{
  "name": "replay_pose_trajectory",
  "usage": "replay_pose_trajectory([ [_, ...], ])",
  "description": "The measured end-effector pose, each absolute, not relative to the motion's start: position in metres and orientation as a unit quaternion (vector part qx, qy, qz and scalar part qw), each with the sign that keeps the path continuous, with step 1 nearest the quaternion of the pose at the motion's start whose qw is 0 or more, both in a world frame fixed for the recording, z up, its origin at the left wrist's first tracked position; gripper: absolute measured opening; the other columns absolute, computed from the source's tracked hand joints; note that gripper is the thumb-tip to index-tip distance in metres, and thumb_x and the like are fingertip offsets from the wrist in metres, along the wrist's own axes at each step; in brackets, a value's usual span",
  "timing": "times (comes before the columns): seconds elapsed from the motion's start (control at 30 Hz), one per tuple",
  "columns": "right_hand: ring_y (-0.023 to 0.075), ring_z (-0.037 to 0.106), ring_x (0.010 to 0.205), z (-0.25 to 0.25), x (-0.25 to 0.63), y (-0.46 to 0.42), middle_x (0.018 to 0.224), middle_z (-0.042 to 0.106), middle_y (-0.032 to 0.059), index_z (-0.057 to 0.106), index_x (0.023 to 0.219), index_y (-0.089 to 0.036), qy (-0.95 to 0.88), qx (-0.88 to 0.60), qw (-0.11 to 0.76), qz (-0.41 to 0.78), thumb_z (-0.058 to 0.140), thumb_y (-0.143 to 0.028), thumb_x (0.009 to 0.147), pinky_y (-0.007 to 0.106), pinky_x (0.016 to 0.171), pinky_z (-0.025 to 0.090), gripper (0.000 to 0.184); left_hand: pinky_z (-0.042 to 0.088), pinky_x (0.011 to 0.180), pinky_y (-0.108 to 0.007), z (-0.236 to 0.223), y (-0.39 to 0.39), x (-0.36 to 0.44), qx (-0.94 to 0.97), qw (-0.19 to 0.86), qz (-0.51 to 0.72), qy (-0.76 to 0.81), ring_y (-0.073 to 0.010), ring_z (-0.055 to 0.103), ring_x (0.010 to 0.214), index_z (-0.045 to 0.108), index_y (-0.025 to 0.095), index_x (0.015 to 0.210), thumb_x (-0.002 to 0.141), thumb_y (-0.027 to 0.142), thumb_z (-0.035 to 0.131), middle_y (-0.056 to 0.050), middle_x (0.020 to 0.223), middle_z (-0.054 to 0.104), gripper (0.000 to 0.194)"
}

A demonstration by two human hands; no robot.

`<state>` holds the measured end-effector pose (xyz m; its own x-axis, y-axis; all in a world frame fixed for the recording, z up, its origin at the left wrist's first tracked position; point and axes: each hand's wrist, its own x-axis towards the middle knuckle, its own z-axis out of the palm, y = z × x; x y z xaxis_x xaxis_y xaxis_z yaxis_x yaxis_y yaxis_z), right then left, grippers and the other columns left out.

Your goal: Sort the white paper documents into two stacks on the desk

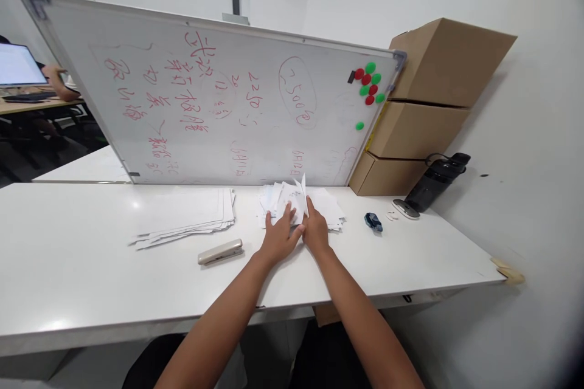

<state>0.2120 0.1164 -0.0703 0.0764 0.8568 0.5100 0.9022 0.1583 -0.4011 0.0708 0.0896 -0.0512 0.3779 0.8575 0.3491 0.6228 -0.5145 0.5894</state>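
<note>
A loose pile of paper sheets lies on the white table in front of me. My left hand rests on the sheets with its fingers spread, pressing a sheet with dark marks. My right hand is closed on a paper sheet whose edge stands up from the pile. Its fingertips are partly hidden behind that paper. To the left is a second stack of sheets with uneven edges. A beige stapler lies between that stack and my left forearm, touched by neither hand.
A whiteboard with red writing and round magnets stands along the table's back. Brown cardboard boxes are stacked at the right. Near them are a dark bottle, earbuds and a dark blue bundle. Another person's arm shows far left.
</note>
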Motion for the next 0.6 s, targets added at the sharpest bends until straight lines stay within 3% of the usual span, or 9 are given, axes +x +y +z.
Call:
replay_pose_trajectory([
  [0.1, 0.0206, 0.061, 0.078, -0.070, 0.211, 0.116, 0.089, 0.068, 0.0094, 0.034, 0.143, -0.016, -0.646, -0.671, 0.364, -0.007, 0.027, -0.027, 0.093, 0.029, 0.070, 0.043, 0.052, -0.005, 0.111, -0.058, -0.055, 0.092, 0.071, 0.799, 0.183, 0.293, 0.492, -0.0240, 0.040, 0.133, 0.003, 0.023, 0.151, 0.094, 0.043, 0.036, -0.014, 0.143, 0.044, 0.068],
  [0.27, 0.0234, 0.063, 0.076, -0.068, 0.213, 0.115, 0.079, 0.068, 0.0107, 0.035, 0.143, -0.011, -0.529, -0.712, 0.454, 0.081, 0.021, -0.043, 0.095, 0.030, 0.069, 0.044, 0.059, -0.003, 0.111, -0.060, -0.061, 0.092, 0.070, 0.815, 0.118, 0.254, 0.508, -0.0280, 0.031, 0.138, 0.045, 0.028, 0.135, 0.093, 0.042, 0.039, -0.007, 0.142, 0.047, 0.045],
  [0.37, 0.0266, 0.063, 0.098, -0.068, 0.218, 0.113, 0.105, 0.067, 0.0169, 0.036, 0.142, -0.011, -0.486, -0.697, 0.522, 0.070, 0.018, -0.047, 0.095, 0.037, 0.081, 0.046, 0.062, -0.003, 0.109, -0.064, -0.065, 0.093, 0.070, 0.808, 0.112, 0.251, 0.522, -0.0280, 0.028, 0.139, 0.055, 0.028, 0.124, 0.094, 0.037, 0.036, -0.004, 0.143, 0.046, 0.036],
  [0.47, 0.0245, 0.047, 0.125, -0.066, 0.224, 0.107, 0.135, 0.050, 0.0166, 0.031, 0.144, -0.014, -0.549, -0.624, 0.556, -0.025, 0.020, -0.040, 0.095, 0.041, 0.098, 0.040, 0.057, -0.003, 0.110, -0.062, -0.059, 0.094, 0.071, 0.786, 0.115, 0.298, 0.529, -0.0273, 0.027, 0.139, 0.057, 0.027, 0.121, 0.095, 0.035, 0.036, -0.005, 0.143, 0.045, 0.035],
  [0.53, 0.0236, 0.035, 0.135, -0.062, 0.224, 0.099, 0.144, 0.040, 0.0156, 0.026, 0.146, -0.014, -0.622, -0.570, 0.527, -0.102, 0.023, -0.032, 0.094, 0.044, 0.105, 0.035, 0.055, 0.000, 0.113, -0.057, -0.046, 0.090, 0.069, 0.753, 0.147, 0.381, 0.516, -0.0246, 0.028, 0.139, 0.057, 0.026, 0.122, 0.096, 0.035, 0.032, -0.004, 0.141, 0.048, 0.038],
  [0.6, 0.0250, 0.026, 0.140, -0.055, 0.215, 0.086, 0.147, 0.037, 0.0146, 0.025, 0.147, -0.016, -0.700, -0.520, 0.459, -0.170, 0.028, -0.023, 0.090, 0.049, 0.108, 0.029, 0.057, 0.008, 0.115, -0.051, -0.029, 0.079, 0.062, 0.696, 0.253, 0.475, 0.476, -0.0221, 0.035, 0.135, 0.056, 0.023, 0.125, 0.098, 0.040, 0.023, -0.006, 0.135, 0.054, 0.045],
])
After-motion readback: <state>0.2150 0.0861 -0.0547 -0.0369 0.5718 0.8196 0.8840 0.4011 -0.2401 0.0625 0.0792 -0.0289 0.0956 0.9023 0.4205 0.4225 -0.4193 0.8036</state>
